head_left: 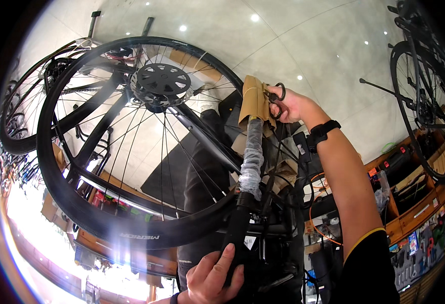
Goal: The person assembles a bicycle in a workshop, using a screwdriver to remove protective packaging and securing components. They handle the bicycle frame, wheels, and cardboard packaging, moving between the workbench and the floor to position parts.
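Note:
My right hand [291, 107] is closed round black-handled scissors [279, 96], held against a folded brown cardboard wrap [254, 99]. The cardboard surrounds the far end of a bicycle tube; the scissors' blades are hidden. Nearer to me, clear plastic film [253, 154] is wound tightly along the same tube. Lower down, the fingers of my left hand [215, 276] curl round a thick black bicycle tube [237, 223]. A large wheel [146, 243] with a black slotted disc [163, 79] at its hub lies to the left, close beside the wrapped tube.
Behind the wheel are more bicycle frame parts and another wheel [17, 147]. At the far right stands another bicycle [425, 96]. A wooden bench [410, 218] with open compartments and hanging tools runs along the right. Dark cables and an orange hose [312, 215] lie right of the tube.

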A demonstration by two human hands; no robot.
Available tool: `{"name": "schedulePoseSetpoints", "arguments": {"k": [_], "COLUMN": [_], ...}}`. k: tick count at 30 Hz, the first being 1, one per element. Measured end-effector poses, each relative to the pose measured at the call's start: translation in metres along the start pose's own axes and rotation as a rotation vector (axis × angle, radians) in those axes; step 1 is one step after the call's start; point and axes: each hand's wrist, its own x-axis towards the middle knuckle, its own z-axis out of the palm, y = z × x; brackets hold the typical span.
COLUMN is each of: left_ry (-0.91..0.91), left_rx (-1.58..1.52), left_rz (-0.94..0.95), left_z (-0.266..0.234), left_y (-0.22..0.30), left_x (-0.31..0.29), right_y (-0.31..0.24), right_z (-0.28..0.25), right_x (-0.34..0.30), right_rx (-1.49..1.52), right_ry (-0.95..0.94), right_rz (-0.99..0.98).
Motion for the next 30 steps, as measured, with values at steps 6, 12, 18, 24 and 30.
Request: {"name": "schedulePoseSetpoints", "arguments": {"k": [6, 12, 18, 24, 30], "left_ry": [-0.062, -0.074, -0.091, -0.06, -0.037], "left_rx": [0.007, -0.003, -0.009, -0.064, -0.113], "left_rz": [-0.005, -0.035, -0.013, 0.014, -0.008], "left_z": [-0.005, -0.007, -0.005, 0.0, -0.001], "left_y": [-0.003, -0.002, -0.003, -0.006, -0.009], "left_x": [0.001, -0.001, -0.002, -0.003, -0.005], "right_y": [0.001, 0.004, -0.011, -0.016, -0.008], "right_z": [-0.004, -0.001, 0.015, 0.014, 0.003], "right_x": [0.0, 0.014, 0.029, 0.036, 0.032], "right_rx": [0.06, 0.161, 0.019, 0.042, 0.141], "right_ry": [0.009, -0.035, 0.149, 0.172, 0.165], "right_rz": [0.03, -0.085, -0.096, -0.093, -0.133]}}
